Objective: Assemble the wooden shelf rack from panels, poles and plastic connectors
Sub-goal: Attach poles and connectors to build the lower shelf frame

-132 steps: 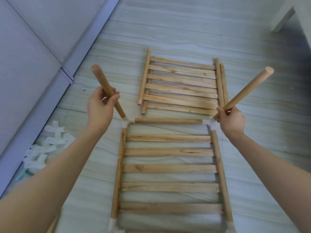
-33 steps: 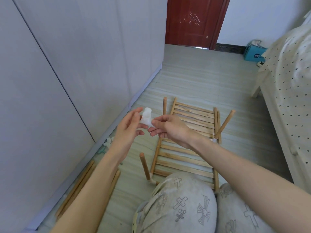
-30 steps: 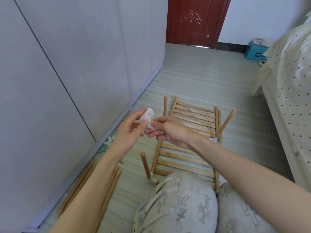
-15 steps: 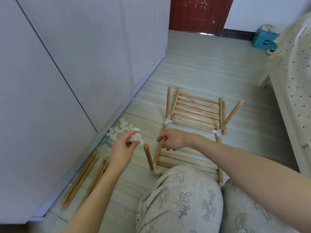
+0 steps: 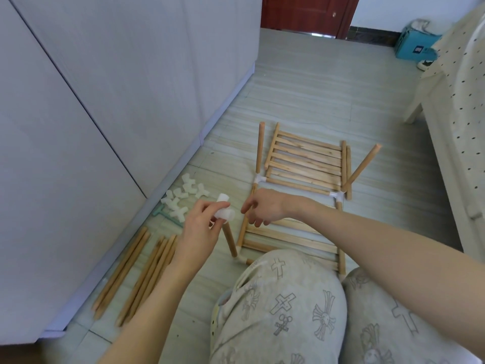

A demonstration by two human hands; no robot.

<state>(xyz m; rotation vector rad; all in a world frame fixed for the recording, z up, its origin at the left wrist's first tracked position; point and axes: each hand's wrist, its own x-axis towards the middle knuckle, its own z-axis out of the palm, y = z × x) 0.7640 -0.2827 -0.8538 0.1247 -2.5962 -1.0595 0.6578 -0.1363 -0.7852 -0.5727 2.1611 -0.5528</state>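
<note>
The left hand (image 5: 199, 227), left of centre in the frame, is pinching a white plastic connector (image 5: 223, 210) between thumb and fingers, and the connector is sitting right at the top end of a short upright pole (image 5: 231, 241); whether it is already seated on the pole cannot be told. That pole is rising from a white corner joint (image 5: 240, 258) at the near left corner of the slatted panel (image 5: 288, 237) lying on the floor (image 5: 328, 82) at mid-frame.

The right hand (image 5: 265, 207) is hovering over the panel's left rail with its fingers loosely spread and gripping nothing, its forefinger pointing toward the connector.

At the panel's far end two more poles are standing in white joints: the far left pole (image 5: 259, 148) is nearly upright, and the far right pole (image 5: 363, 166) is leaning out to the right. Beyond them a second slatted panel (image 5: 307, 161) is lying flat on the floor.

Toward the left of the frame, along the foot of the grey wall (image 5: 105, 101), a heap of spare white connectors (image 5: 183, 198) is lying, and below it bundles of loose poles (image 5: 141, 269) are lying side by side. The person's knees in patterned trousers (image 5: 288, 311) are filling the bottom of the frame. A red door (image 5: 307, 14) and a blue box (image 5: 416, 44) are showing along the top edge, and a dotted bed cover (image 5: 462, 88) is hanging at the right.
</note>
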